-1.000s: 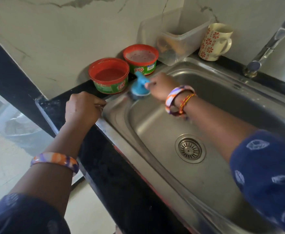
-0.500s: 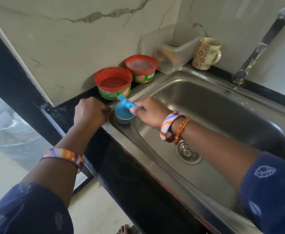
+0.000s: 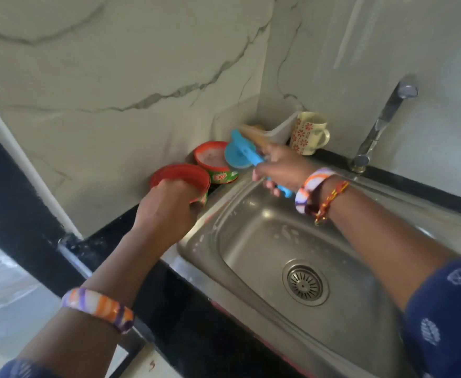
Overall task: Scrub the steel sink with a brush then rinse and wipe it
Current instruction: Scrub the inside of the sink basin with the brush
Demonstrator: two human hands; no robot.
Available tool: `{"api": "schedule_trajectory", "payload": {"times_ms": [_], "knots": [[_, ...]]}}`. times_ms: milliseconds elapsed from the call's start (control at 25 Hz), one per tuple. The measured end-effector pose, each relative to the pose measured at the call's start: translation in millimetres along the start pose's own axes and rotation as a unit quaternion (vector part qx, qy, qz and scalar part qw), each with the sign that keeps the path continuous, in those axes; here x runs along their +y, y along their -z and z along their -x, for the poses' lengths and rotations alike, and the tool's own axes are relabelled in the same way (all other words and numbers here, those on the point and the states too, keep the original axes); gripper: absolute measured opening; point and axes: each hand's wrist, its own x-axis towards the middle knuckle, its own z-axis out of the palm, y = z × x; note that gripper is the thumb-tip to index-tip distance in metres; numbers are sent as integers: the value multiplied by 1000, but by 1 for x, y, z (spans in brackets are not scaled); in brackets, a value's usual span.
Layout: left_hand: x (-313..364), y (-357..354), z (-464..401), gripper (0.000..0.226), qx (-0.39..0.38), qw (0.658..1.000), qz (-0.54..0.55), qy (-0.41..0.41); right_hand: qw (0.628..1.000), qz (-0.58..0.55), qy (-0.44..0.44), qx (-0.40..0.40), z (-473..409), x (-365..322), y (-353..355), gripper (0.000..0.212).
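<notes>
Steel sink (image 3: 264,241), one basin set into a black bench (image 3: 196,336), fills the lower middle and right of the view. Its floor is wet, with pale soapy streaks near the back left corner, and one round drain strainer (image 3: 305,282) sits in the floor. One blue scrubbing brush (image 3: 240,156) is lifted clear of the basin, above the sink's back left corner, its round head tilted up over the farther tub. The right hand (image 3: 281,170) grips the brush's blue handle, fingers curled round it. That wrist wears one wide striped bangle (image 3: 309,190) and one red and gold thread (image 3: 330,200). Two round red-rimmed tubs of dish soap stand on the bench by the wall, just left of the sink. The nearer tub (image 3: 183,178) is tilted, and the left hand (image 3: 166,211) grasps its near side, fingers wrapped round the wall. The farther tub (image 3: 215,165) stands upright with a green label and pale paste inside; the brush head overlaps it in view, and contact cannot be told. The left wrist carries one striped bangle (image 3: 98,309). Behind the brush, in the corner, sits one clear plastic container (image 3: 275,126), contents blurred. Beside it stands one cream mug (image 3: 308,133) with red flowers. One steel tap (image 3: 382,124) rises at the sink's back edge, slanting up to the right. Marble-patterned wall (image 3: 114,77) lies behind everything. Both sleeves are dark blue with a white print.
</notes>
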Motion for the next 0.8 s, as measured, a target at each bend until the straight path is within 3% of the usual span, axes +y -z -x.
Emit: {"api": "schedule_trajectory", "payload": {"times_ms": [40,120,240,320,480,640,800], "knots": [[2,1,-15,21,9,999,0,-36,1000,-26,13,6,-13,-8,4,35],[5,-1,-46,32,-33,996,-61,-64,998,29,44,34,-45,-18,-6,28],[7,-15,-78,46,-84,978,-169,-84,955,283,62,68,-82,-11,-24,27],[9,-22,-85,47,-88,973,-192,-91,920,384,51,49,-89,-1,-37,33],[11,-25,-82,43,-80,968,-217,-95,911,407,62,32,-88,7,-46,33],[6,-28,-86,43,-88,974,-195,-78,938,314,98,111,-85,-18,-21,24],[-2,-32,-87,43,-100,975,-186,-75,939,302,101,127,-71,-2,-22,29]]}}
